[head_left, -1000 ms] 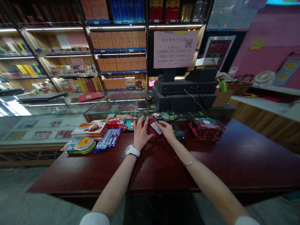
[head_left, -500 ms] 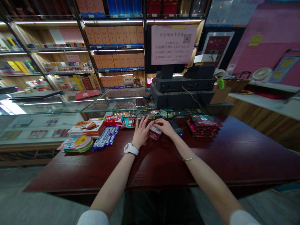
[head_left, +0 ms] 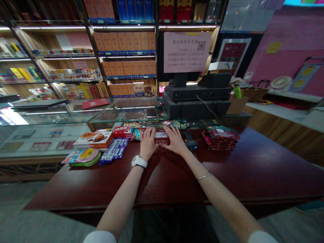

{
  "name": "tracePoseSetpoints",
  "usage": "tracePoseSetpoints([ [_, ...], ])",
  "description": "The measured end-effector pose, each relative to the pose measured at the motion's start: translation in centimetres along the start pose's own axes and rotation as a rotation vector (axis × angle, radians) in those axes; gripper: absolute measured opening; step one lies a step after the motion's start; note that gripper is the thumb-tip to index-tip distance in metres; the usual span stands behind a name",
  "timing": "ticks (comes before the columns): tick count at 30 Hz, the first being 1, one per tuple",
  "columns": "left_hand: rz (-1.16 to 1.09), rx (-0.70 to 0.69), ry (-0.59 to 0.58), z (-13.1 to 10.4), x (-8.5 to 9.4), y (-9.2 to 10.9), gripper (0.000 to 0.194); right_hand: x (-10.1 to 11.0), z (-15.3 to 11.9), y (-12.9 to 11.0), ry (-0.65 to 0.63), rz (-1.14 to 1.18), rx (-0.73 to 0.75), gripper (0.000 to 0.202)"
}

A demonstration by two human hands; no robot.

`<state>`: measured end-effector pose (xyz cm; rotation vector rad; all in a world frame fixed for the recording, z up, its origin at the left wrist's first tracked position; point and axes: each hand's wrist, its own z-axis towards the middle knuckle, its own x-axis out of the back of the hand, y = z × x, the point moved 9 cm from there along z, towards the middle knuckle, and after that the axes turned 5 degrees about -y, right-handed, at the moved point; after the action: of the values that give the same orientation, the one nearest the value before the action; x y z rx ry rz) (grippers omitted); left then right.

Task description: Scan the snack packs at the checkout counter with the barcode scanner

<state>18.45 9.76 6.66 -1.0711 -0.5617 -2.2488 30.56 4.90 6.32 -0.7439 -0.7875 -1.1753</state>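
Observation:
A dark red snack packet (head_left: 161, 135) with a white barcode label lies flat near the back of the table, label side up. My left hand (head_left: 148, 143) holds its left end, fingers stretched forward and partly over it. On the right end rests my right hand (head_left: 175, 140), its fingers spread along the side and the thumb at the near edge. Just right of that hand is a black handheld barcode scanner (head_left: 191, 144) with a small blue light. A teal and brown packet (head_left: 136, 134) is partly hidden behind my left hand.
Left on the table (head_left: 172, 182) are purple bars (head_left: 115, 150), an orange and white box (head_left: 93, 138), red boxes (head_left: 123, 131) and round-ended packs (head_left: 84, 157). A stack of dark red packets (head_left: 220, 137) stands right. Behind are a glass counter (head_left: 126, 113) and a monitor with a paper sign (head_left: 187, 50).
The packet has turned square to the table and lies a little further back, its label now showing. My hands have moved apart, from gathered over it to one at each end.

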Motion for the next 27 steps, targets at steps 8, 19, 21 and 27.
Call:
tracePoseSetpoints([
  [8,-0.012,0.016,-0.026,-0.3,-0.9,-0.2,0.077,-1.0,-0.1,0.1,-0.067,0.004,0.027,0.09],
  [19,0.02,-0.085,-0.116,-0.4,-1.9,0.4,0.079,-1.5,-0.5,0.5,-0.072,0.028,0.048,0.077],
  [21,0.012,-0.084,-0.112,-0.4,-2.1,0.4,0.077,-1.9,-0.6,0.6,-0.088,0.025,0.041,0.077],
  [27,0.003,-0.08,-0.07,-0.4,-1.8,0.1,0.074,-0.4,-0.2,-0.1,-0.081,-0.03,0.05,0.074],
])
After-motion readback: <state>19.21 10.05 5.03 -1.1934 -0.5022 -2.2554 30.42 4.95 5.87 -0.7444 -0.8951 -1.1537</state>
